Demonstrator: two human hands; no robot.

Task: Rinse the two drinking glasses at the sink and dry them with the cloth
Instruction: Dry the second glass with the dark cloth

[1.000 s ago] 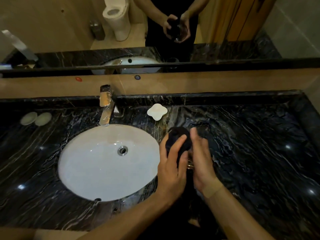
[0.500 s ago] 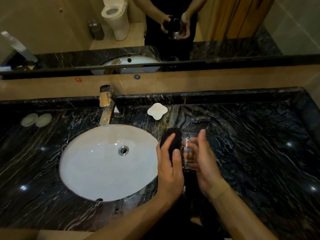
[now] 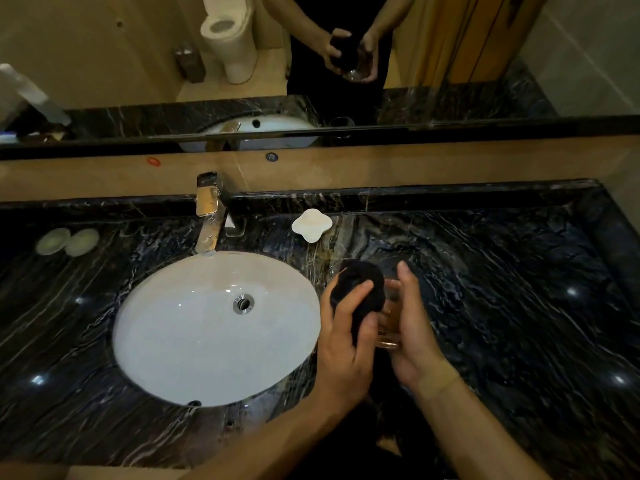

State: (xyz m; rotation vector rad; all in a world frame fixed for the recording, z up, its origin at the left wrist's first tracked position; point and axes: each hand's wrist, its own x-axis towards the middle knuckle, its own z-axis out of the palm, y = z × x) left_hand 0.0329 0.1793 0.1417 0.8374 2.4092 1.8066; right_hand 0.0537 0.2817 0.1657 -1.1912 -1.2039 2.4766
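Note:
My right hand (image 3: 412, 337) grips a clear drinking glass (image 3: 389, 323) over the counter, just right of the sink (image 3: 194, 341). My left hand (image 3: 346, 341) holds a bunched black cloth (image 3: 360, 289) and presses it against the glass's upper part, hiding the rim. Only the lower part and base of the glass show between my hands. Behind the cloth a faint rim of a second glass (image 3: 334, 268) seems to stand on the counter; its reflection shows dimly in the mirror.
A chrome tap (image 3: 207, 216) stands behind the white basin, not running. A white soap dish (image 3: 311, 225) sits at the back of the black marble counter (image 3: 519, 306). Two pale round pads (image 3: 67, 240) lie far left. A mirror runs along the wall.
Half a second ago the glass stood exposed beside the cloth. My left hand has since pushed the cloth back over the glass's top, and both hands sit slightly lower.

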